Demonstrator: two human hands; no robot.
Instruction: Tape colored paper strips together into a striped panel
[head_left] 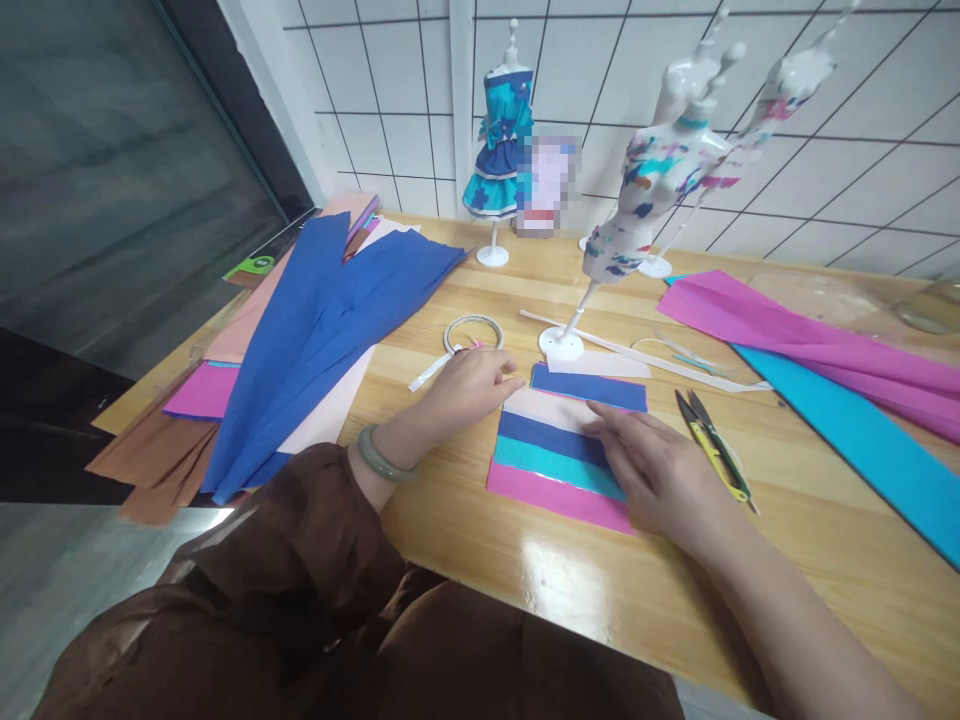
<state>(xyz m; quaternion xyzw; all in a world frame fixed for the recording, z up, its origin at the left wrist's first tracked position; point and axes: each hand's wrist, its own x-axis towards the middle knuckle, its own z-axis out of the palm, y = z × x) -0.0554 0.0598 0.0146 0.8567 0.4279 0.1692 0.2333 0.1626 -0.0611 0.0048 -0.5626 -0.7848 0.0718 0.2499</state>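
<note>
A small stack of overlapping paper strips (559,440) in pink, teal, blue and pale pink lies on the wooden table (525,560) in front of me. My right hand (660,470) lies flat on the strips' right side, fingers stretched out. My left hand (469,385) rests at the strips' upper left corner, fingers loosely curled with fingertips touching the pale edge; a green bangle is on that wrist. A roll of tape (472,332) sits just behind the left hand.
Yellow-handled snips (712,450) lie right of the strips. A paint-splashed mini mannequin (637,200) stands behind, a dressed one (499,140) further back. Large blue paper sheets (315,330) spread left, magenta (810,340) and teal sheets (862,440) right.
</note>
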